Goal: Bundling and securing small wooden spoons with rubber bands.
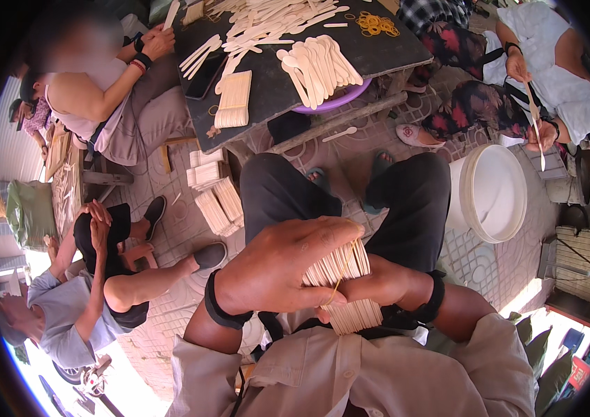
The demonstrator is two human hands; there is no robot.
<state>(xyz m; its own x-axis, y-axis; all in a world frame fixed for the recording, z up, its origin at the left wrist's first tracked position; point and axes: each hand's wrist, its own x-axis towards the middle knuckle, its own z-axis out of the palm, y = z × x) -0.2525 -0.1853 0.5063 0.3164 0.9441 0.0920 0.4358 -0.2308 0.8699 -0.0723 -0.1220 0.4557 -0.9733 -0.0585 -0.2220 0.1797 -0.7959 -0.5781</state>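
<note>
In front of my lap I hold a thick bundle of flat wooden spoons [354, 318], its pale edges stacked side by side. A thin yellow rubber band [337, 283] runs across its middle. My left hand [284, 264] is closed over the bundle's left side, thumb across the top. My right hand [394, 283] grips it from the right, its thumb near the band. The fingertips behind the bundle are mostly hidden. Both wrists wear black bands.
Ahead, a dark table [385, 55] bears loose wooden spoons [267, 24], a spoon pile [319, 69], a banded bundle [233, 99], rubber bands [377, 25] and a phone [205, 76]. Stacked bundles [218, 206] lie on the floor; a white bucket [493, 194] stands right. People sit on both sides.
</note>
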